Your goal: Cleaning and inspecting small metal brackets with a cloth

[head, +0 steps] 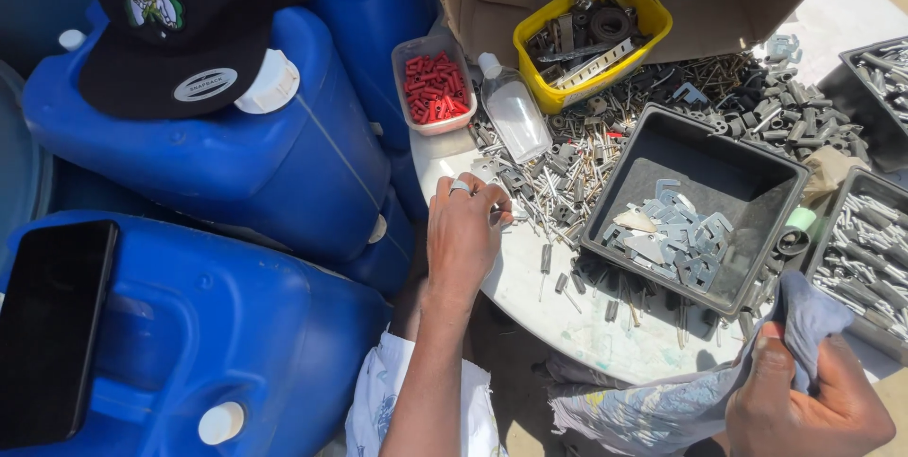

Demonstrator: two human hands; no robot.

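Head view: left hand perhaps pinches metal parts; right hand grips cloth.

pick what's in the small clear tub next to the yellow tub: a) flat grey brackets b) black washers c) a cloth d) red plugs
d: the clear tub is filled with red plugs; the flat grey brackets lie in the black tray, and the cloth is in the right hand.

left hand on scattered metal parts, right hand gripping cloth
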